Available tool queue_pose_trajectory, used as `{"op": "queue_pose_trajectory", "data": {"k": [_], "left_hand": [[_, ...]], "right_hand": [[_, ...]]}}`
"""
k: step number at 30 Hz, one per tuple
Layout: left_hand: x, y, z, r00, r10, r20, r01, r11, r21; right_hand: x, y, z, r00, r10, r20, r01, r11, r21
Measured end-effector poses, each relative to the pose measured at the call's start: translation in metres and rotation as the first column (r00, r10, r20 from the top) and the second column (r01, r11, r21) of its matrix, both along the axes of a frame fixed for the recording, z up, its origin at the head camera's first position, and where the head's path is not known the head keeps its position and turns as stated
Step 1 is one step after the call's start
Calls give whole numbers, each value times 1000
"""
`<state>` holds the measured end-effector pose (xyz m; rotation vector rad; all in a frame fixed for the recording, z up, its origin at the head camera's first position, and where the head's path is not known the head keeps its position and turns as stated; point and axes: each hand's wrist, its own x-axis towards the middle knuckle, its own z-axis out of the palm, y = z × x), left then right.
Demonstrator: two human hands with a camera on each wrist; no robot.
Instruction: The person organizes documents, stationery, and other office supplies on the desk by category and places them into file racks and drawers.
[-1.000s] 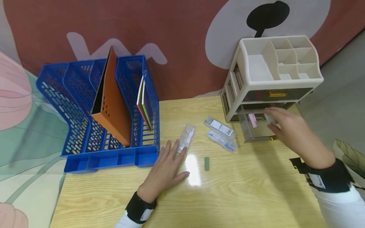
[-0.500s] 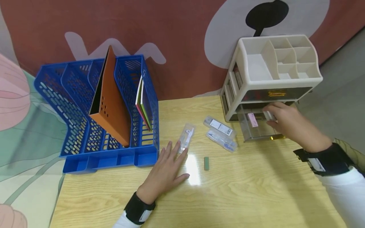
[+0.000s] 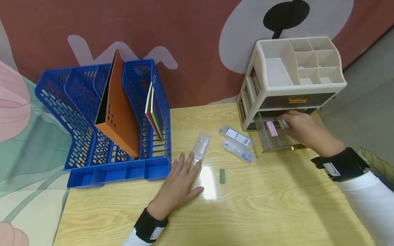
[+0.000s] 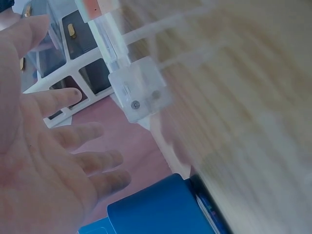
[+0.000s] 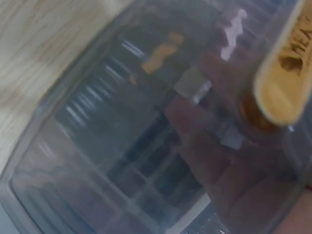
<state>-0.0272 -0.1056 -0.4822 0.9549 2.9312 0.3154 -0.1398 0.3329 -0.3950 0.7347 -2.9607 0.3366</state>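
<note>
Right hand (image 3: 300, 129), frame right: pinching a pale block (image 3: 283, 124) at the drawer (image 3: 277, 145), best laid flat beside the pink block (image 3: 272, 128). Left hand (image 3: 176, 187), lower centre: lying spread, empty, by a case (image 3: 201, 145).

Three cases (image 3: 236, 135) lie on the table (image 3: 261, 201) between the file rack (image 3: 118, 168), left, and drawer unit (image 3: 278, 101), right.

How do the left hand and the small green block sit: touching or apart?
Apart. The head view shows bare tabletop between the left hand, thumb side, and the small green block.
</note>
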Motion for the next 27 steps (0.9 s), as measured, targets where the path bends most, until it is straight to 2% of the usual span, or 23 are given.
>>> {"op": "queue_pose_trajectory", "data": {"k": [6, 13, 17, 21, 23, 27], "left_hand": [[1, -2, 1, 1000, 16, 13, -16, 1000, 12], [1, -2, 1, 1000, 27, 12, -27, 999, 19], [1, -2, 1, 1000, 28, 1, -28, 999, 20], [0, -3, 1, 999, 34, -4, -34, 999, 16], [-1, -3, 1, 999, 39, -5, -38, 999, 16], [-2, -4, 1, 999, 46, 5, -46, 999, 17]], "right_hand": [[-5, -4, -4, 999, -24, 37, 24, 1000, 5], [-1, -4, 2, 980, -116, 161, 107, 992, 65], [8, -6, 14, 947, -176, 268, 148, 981, 122], [18, -8, 28, 917, -192, 350, 147, 977, 151], [22, -10, 33, 915, -190, 355, 144, 978, 150], [30, -13, 40, 930, -170, 326, 139, 984, 116]]}}
